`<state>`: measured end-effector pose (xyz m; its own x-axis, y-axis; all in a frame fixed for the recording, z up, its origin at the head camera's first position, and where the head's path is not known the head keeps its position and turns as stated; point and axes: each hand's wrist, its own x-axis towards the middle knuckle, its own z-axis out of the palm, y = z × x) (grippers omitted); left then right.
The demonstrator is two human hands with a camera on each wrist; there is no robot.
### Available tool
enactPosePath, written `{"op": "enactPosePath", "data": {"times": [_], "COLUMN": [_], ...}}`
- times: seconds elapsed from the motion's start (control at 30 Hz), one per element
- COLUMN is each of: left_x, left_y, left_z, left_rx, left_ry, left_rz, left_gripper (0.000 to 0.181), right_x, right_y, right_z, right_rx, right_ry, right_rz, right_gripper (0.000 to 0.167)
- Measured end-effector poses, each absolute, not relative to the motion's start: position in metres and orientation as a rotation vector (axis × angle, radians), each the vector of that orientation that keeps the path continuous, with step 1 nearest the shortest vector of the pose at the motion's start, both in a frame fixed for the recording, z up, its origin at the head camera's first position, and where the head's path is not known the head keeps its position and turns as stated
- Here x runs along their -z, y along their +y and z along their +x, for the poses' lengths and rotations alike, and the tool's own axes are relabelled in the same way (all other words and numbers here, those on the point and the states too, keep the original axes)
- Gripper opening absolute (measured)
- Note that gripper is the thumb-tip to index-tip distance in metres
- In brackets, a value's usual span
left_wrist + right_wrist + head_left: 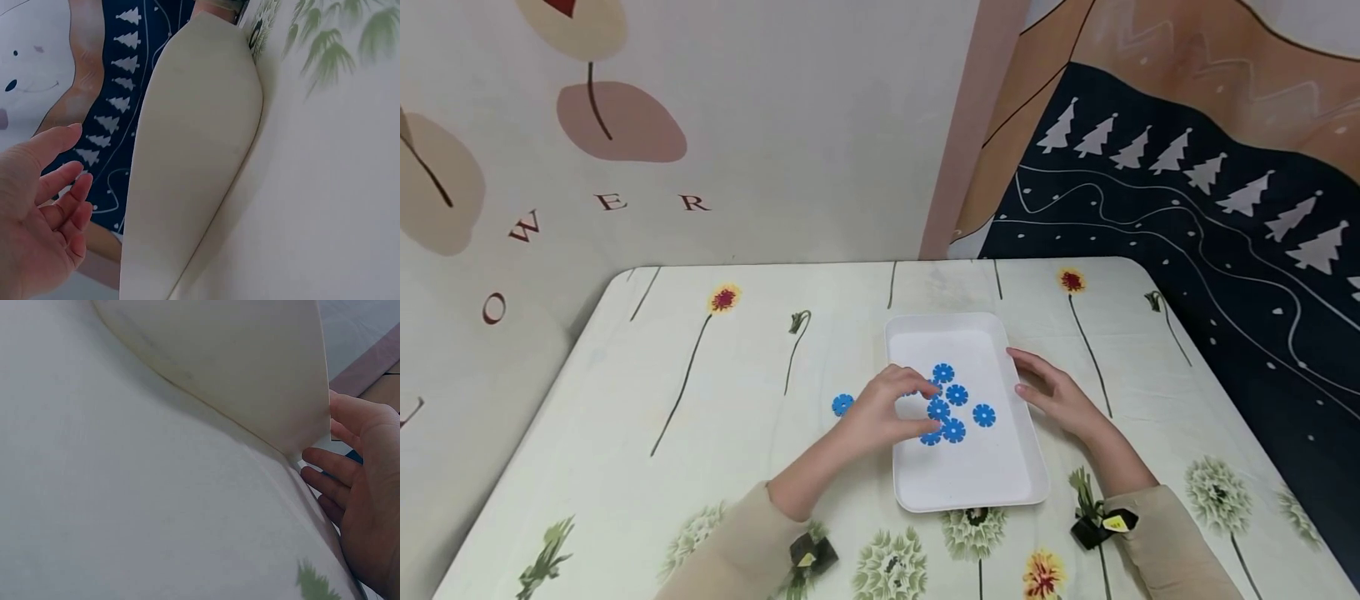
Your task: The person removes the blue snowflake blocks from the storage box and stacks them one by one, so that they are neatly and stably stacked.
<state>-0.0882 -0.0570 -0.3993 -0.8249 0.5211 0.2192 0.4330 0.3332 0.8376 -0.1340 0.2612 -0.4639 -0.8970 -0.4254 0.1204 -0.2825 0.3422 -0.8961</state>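
A white tray [970, 483] lies on the table with several blue notched discs [957, 394] on its floor, mostly bunched near the middle. My left hand [883, 408] reaches over the tray's left rim, thumb and index finger spread apart above the discs. Nothing shows between its fingers in the left wrist view, where the hand [37, 212] appears with its fingers loosely bent. At the tray's right side, my right hand [1063, 400] touches the rim with its fingertips. The right wrist view shows this hand [369, 475] beside the tray's wall [250, 369].
One more blue notched disc [843, 405] lies on the tablecloth, left of the tray and close to my left hand. The flower-printed tablecloth [760, 358] covers the table. A pale wall [805, 125] stands along the far edge, and a dark patterned surface [1150, 200] lies at the right.
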Motion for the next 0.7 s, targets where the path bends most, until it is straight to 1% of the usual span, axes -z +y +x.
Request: {"op": "enactPosePath", "data": {"times": [0.33, 0.7], "left_x": [0.404, 0.416], "left_y": [-0.03, -0.009], "left_z": [-0.104, -0.127], "left_rx": [-1.388, -1.085], "left_ry": [2.449, 2.449], "left_rz": [0.923, 1.118], "left_gripper": [0.041, 0.045], "right_x": [0.464, 0.463], "right_y": [0.261, 0.261], "right_z": [-0.134, -0.134], "right_rx": [1.6, 1.591], "right_ry": [2.451, 2.451], "right_rz": [-0.635, -0.641], "right_gripper": [0.054, 0.053]}}
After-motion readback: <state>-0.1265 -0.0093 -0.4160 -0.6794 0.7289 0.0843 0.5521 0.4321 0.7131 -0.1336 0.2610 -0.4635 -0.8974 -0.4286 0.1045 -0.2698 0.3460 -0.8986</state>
